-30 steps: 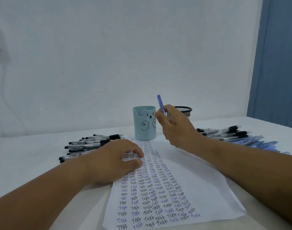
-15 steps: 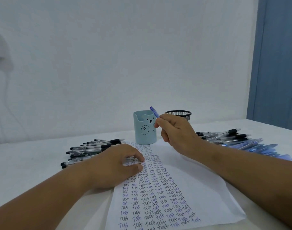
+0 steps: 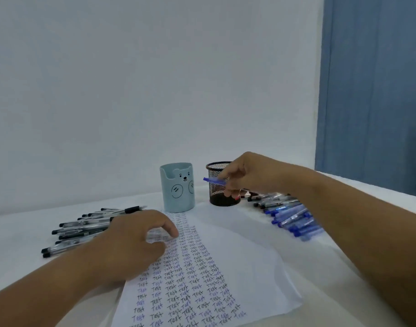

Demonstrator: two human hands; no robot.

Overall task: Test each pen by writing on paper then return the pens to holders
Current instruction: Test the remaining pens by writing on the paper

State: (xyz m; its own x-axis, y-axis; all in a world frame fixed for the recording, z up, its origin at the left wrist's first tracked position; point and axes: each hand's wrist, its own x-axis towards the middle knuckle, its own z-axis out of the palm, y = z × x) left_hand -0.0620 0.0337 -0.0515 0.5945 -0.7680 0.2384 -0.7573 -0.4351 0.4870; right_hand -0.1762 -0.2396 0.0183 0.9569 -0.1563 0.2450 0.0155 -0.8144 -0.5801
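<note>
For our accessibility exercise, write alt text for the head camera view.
A person's right hand holds a blue plastic pen before a black mesh pen holder, while the left hand rests on a white paper sheet covered in handwritten "Test" words.

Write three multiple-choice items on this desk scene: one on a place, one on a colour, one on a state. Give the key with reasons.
1. Where does the light blue bear-face pen cup stand?
A. Right of the black wire-mesh pen holder
B. Left of the black wire-mesh pen holder
C. On the pile of black pens

2. What colour is the pen in the right hand?
A. Blue
B. Red
C. Green

3. What is the left hand doing?
A. Writing with a pen
B. Lifting the cup
C. Resting on the white sheet of paper

Key: 1 B, the cup is left of the mesh holder. 2 A, the blue pen pinched in its fingers lies across the mesh holder. 3 C, the hand lies on the sheet's left edge, holding no pen.
</note>
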